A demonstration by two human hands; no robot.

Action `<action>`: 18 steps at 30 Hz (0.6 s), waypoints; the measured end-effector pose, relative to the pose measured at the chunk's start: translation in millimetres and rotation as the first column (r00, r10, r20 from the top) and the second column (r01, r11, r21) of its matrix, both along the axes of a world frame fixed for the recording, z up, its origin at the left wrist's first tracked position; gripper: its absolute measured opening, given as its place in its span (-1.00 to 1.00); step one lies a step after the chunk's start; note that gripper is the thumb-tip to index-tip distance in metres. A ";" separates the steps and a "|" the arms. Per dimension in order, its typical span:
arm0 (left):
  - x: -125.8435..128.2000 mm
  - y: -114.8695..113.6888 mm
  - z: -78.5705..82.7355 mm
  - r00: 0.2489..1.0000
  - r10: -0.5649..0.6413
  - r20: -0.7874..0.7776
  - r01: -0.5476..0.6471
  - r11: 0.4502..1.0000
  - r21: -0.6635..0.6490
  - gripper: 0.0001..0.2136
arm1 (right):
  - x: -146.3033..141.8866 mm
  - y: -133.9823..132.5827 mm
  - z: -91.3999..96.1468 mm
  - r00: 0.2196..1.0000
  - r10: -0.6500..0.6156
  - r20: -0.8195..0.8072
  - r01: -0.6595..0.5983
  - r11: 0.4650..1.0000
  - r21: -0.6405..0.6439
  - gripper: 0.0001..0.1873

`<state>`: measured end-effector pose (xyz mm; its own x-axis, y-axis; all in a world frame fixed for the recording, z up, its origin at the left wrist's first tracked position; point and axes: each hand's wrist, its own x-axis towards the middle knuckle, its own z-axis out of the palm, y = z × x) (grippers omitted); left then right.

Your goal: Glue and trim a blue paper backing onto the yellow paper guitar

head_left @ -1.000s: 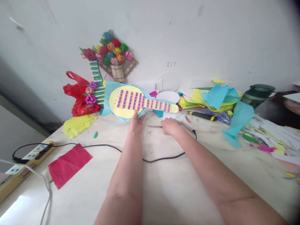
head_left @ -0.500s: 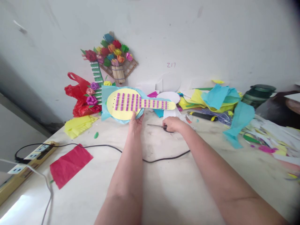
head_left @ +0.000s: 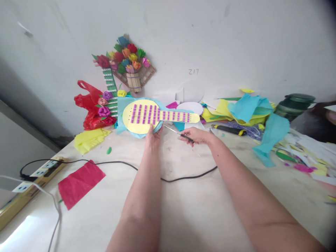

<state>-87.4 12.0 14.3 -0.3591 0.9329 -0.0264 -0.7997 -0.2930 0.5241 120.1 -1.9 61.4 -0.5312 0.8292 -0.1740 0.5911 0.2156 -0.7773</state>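
Observation:
My left hand (head_left: 153, 135) grips the lower edge of a yellow paper guitar (head_left: 128, 119) with purple strips across its body and neck, its thumb on the front. Light blue crepe paper (head_left: 120, 106) lies behind the guitar and sticks out around it. In my right hand (head_left: 194, 135) is a pair of scissors (head_left: 187, 138), the blades pointing left and up toward the guitar's lower edge, near my left fingertips. The blades look close together. Whether they touch the blue paper I cannot tell.
A red crepe sheet (head_left: 81, 183) and a black cable (head_left: 173, 180) lie on the table. Yellow paper (head_left: 91, 139) is at left, beside a red plastic bag (head_left: 89, 105). A utility knife (head_left: 228, 130) and paper scraps (head_left: 309, 157) lie at right. Paper flowers (head_left: 128, 56) stand against the wall.
The scissors have been lifted from near the table and turned so the tips point up toward the guitar's lower edge. My left hand keeps its hold on the guitar.

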 end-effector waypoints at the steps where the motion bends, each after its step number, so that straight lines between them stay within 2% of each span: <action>1: 0.1 0.5 -0.5 1.000 0.009 -0.008 -0.009 1.000 -0.002 -0.56 | -1.8 -0.9 -0.1 1.000 -0.002 -0.027 0.002 1.000 -0.005 -0.51; 5: 0.4 1.4 -2.3 1.000 0.012 -0.015 -0.012 1.000 0.016 -0.56 | -9.6 -0.3 -6.0 0.992 -0.013 -0.128 0.012 1.000 -0.011 -0.56; 10: 2.0 -1.6 -0.7 0.999 -0.042 -0.001 0.042 0.998 0.053 -0.56 | -16.4 2.6 -14.9 0.969 -0.050 -0.241 0.051 0.999 -0.002 -0.64; 18: 4.2 -3.3 2.3 0.997 -0.081 0.010 0.080 0.996 0.035 -0.58 | -23.1 -0.2 -16.8 0.936 -0.049 -0.349 0.040 0.999 -0.034 -0.65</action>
<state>-83.2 8.7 16.6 -0.2827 0.9592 0.0029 -0.8274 -0.2454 0.5053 97.0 -2.2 44.6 -0.5250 0.8511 -0.0060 0.2896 0.1720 -0.9416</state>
